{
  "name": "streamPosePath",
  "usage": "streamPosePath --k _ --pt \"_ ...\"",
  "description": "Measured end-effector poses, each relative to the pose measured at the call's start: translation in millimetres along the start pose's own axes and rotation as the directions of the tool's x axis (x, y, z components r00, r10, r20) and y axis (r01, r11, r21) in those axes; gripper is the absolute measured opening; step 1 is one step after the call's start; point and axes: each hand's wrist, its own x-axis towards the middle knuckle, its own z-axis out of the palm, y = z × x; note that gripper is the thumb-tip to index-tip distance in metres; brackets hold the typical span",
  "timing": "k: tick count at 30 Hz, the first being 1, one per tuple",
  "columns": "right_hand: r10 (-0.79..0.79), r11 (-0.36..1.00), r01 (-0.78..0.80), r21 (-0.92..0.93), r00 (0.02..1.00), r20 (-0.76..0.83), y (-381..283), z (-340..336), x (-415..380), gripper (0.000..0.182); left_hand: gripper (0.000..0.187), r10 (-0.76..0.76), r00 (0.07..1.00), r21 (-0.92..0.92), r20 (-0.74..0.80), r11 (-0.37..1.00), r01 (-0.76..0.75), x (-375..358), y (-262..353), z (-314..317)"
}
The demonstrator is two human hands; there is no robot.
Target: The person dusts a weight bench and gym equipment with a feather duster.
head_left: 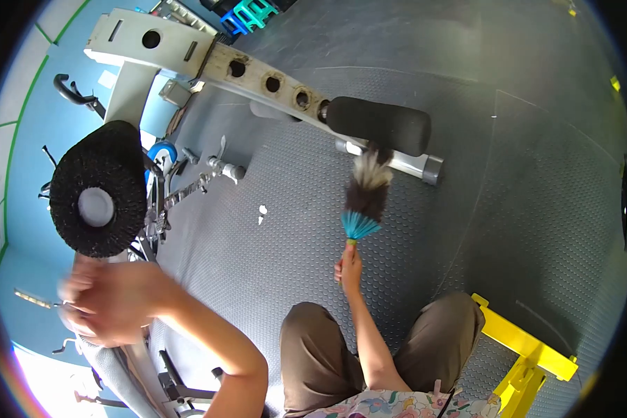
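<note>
My right hand (350, 270) is wrapped around the handle of a feather duster (366, 198) with brown and white feathers and a turquoise collar. The duster points away from me, and its feather tips overlap the underside of a black padded roller (380, 124) on a gym machine. My left hand (111, 299) is raised at the left, smeared by motion, its fingers curled but not clear. Just above it in the view is a large black foam roller (97, 189) with a grey round end cap.
A worn pale beam (265, 80) with round holes carries the small roller, above a silver foot bar (414, 166). Yellow metal equipment (526, 338) stands by my right knee. Bike-like machines (164, 157) line the left side. Small white scraps (262, 212) lie on the dark studded floor.
</note>
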Motion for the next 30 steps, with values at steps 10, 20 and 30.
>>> streamPosePath --k 10,20,30 --pt "-0.066 0.98 0.077 -0.182 0.996 0.067 29 -18 -7 0.035 0.084 0.023 0.546 -0.528 0.838 0.291 0.798 -63 173 153" --pt "-0.076 0.982 0.089 -0.169 0.994 0.079 13 -19 1 0.039 0.071 0.199 0.424 -0.428 0.883 -0.026 0.904 -55 181 135" --pt "-0.116 0.975 0.147 -0.169 0.977 0.179 38 -11 -1 0.043 0.065 0.245 0.416 -0.425 0.876 -0.014 0.905 -55 179 139"
